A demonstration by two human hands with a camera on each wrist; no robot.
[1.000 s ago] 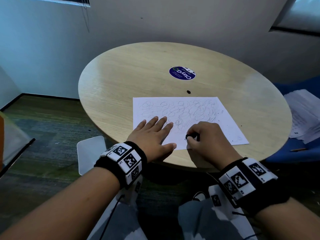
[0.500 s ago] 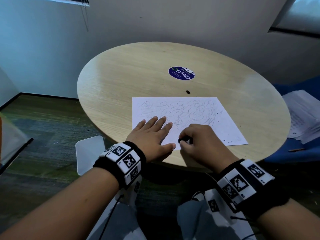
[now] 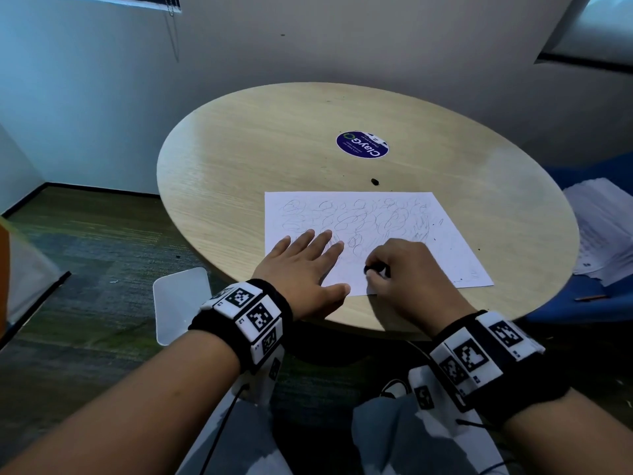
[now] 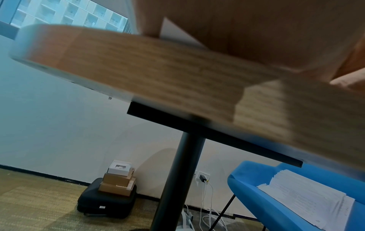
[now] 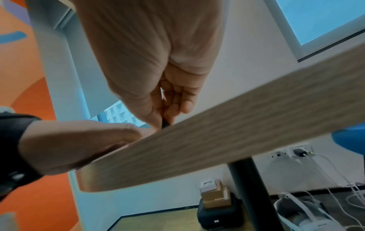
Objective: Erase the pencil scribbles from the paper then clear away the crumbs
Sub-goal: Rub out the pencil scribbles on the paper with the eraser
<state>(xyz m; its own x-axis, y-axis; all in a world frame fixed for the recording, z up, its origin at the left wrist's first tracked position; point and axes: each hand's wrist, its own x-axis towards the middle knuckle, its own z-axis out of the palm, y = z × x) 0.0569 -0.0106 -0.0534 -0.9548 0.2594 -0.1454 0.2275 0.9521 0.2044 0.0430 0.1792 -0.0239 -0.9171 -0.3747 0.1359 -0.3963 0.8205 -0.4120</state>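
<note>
A white paper [image 3: 442,234] covered in pencil scribbles [image 3: 359,219] lies on the round wooden table [image 3: 257,159], near its front edge. My left hand [image 3: 308,265] lies flat on the paper's near left corner, fingers straight and spread. My right hand [image 3: 400,272] pinches a small black eraser [image 3: 373,269] against the paper near its front edge; in the right wrist view the eraser's dark tip [image 5: 165,124] shows between thumb and fingers. Dark crumbs [image 3: 436,222] dot the paper's right side.
A blue round sticker [image 3: 362,144] and a small black lump [image 3: 374,181] lie on the table beyond the paper. A blue chair [image 3: 599,303] at the right holds a stack of papers [image 3: 603,231] and a pencil [image 3: 590,297]. A white chair seat [image 3: 178,303] stands lower left.
My right hand with the eraser slid left along the paper's front edge and has come slightly back. The left hand has stayed flat on the paper.
</note>
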